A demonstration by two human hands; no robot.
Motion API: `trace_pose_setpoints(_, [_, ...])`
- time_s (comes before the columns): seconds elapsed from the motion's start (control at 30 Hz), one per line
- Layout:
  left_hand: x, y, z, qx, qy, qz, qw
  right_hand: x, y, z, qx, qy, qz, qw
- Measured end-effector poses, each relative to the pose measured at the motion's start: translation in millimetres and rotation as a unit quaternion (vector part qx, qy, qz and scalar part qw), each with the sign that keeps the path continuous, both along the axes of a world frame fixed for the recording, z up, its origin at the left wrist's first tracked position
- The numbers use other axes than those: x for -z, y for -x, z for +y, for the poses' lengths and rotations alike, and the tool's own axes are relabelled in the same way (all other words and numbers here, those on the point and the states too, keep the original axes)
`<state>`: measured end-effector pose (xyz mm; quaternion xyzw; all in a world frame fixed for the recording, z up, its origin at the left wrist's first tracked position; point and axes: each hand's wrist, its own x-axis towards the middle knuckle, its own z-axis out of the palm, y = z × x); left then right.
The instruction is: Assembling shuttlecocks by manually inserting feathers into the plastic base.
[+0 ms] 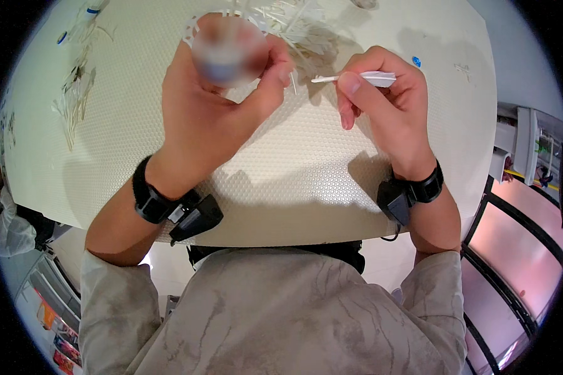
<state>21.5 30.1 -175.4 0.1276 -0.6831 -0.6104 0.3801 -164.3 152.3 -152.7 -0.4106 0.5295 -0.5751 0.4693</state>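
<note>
My left hand [222,100] is raised over the cream textured table [281,187] and grips a small round object [228,50] that is blurred out, with white jagged bits showing round its top edge. My right hand [387,103] pinches a thin white stick-like piece [356,79] between thumb and fingers, its tip pointing left toward the left hand. A short gap separates the stick's tip from the left thumb. Both wrists wear black bands with small black devices.
A heap of thin white sticks [300,28] lies on the table behind my hands. More white sticks [72,100] are scattered at the far left, with small blue bits [416,61] near the edges. A window frame [512,250] runs at the right.
</note>
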Motion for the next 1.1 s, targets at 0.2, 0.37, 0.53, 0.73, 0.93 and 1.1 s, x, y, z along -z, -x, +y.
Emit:
trace_pose_setpoints(0.2, [-5,2,2,0.021,-0.057,-0.012,0.998,2,1,0,-0.008,0.007,-0.006,1.000])
trace_pose_setpoints(0.37, [-5,-1,2,0.072,-0.087,0.000,0.994,-1,0,0,-0.003,-0.009,0.003,1.000])
trace_pose_setpoints(0.53, [-8,-8,12,0.154,-0.058,-0.007,0.986,6,6,-1,0.057,0.031,-0.004,0.998])
trace_pose_setpoints(0.73, [-35,-11,45,0.243,0.017,-0.158,0.957,2,9,-14,0.130,-0.015,-0.129,0.983])
trace_pose_setpoints(0.93, [-37,-13,34,0.132,-0.035,-0.007,0.991,-1,9,-9,0.082,0.035,-0.141,0.986])
trace_pose_setpoints(1.1, [-75,-102,12,-0.069,-0.023,-0.195,0.978,1,10,-2,0.116,-0.002,-0.116,0.986])
